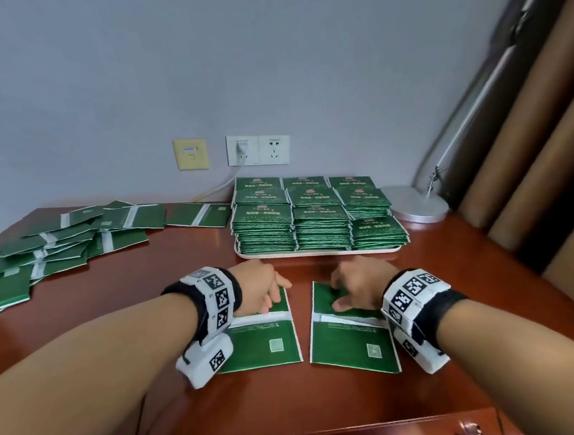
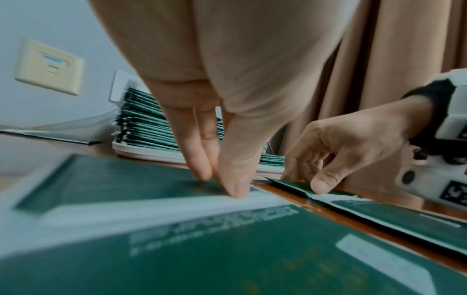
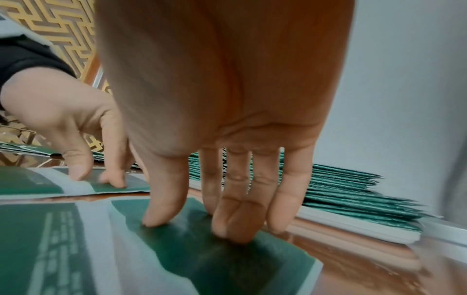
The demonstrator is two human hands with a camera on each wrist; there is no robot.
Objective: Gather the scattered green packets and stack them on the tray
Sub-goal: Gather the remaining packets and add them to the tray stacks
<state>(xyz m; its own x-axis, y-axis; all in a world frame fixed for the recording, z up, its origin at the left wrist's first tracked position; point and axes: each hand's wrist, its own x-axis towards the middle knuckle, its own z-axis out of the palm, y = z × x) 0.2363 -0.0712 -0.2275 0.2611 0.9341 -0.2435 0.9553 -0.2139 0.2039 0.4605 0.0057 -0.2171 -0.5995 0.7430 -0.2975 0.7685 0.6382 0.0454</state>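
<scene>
Nearest on the worktop (image 1: 454, 272): two green packets flat, side by side, apart. Left hand (image 1: 261, 284) on left packet (image 1: 264, 342), grip narrow, straight fingertips (image 2: 202, 171) pressing its far half. Right hand (image 1: 359, 285) likewise on right packet (image 1: 350, 346), fingers (image 3: 240, 215) extended, nothing pinched. Beyond: tray (image 1: 316, 252) with stacked packets (image 1: 313, 215). Far left: scattered packets (image 1: 57, 245).
</scene>
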